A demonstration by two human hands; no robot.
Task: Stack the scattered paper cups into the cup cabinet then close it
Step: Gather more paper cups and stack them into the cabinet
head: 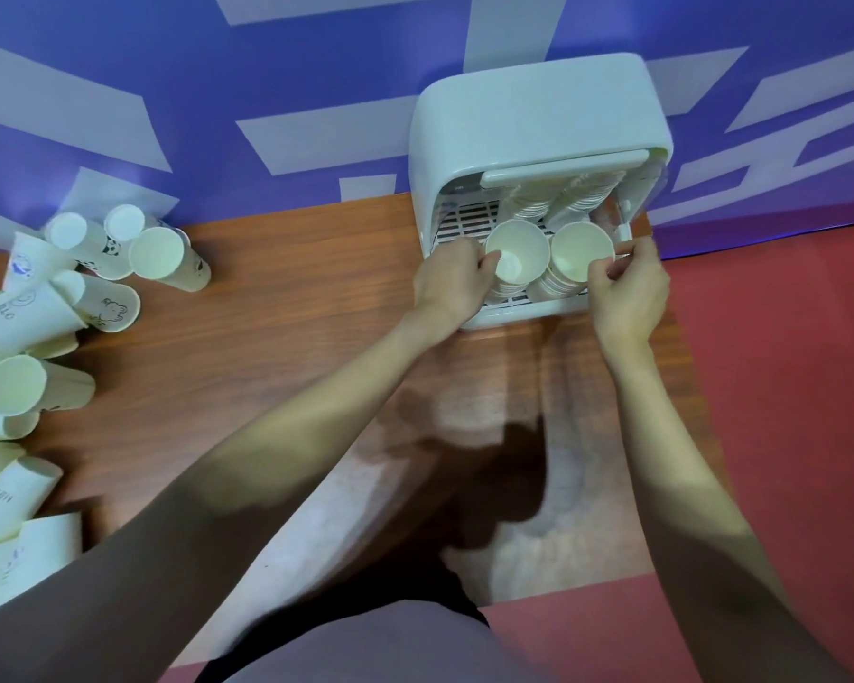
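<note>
A purple wall with large pale blue-white shapes [316, 140] fills the top of the view, seen from above and in front. Below it a brown wood-grain tabletop [277, 347] spreads across the middle, with a red floor [785, 411] to the right.

A boxy pale mint-white plastic cup cabinet with rounded corners [538, 110] stands on the table against the wall, its door raised and its front open. Inside, on a slatted white rack, two stacks of white paper cups [548, 268] lie side by side with their open mouths facing out; further stacks lie behind them.

At the far left of the table, well apart from the cabinet, lies a scattered heap of white paper cups with small cartoon prints [45, 337], some nested in short stacks, most lying on their sides.

Two bare forearms reach to the cabinet. The left hand [452, 283] has its fingers curled round the left stack. The right hand [627, 288] pinches the rim of the right stack.
</note>
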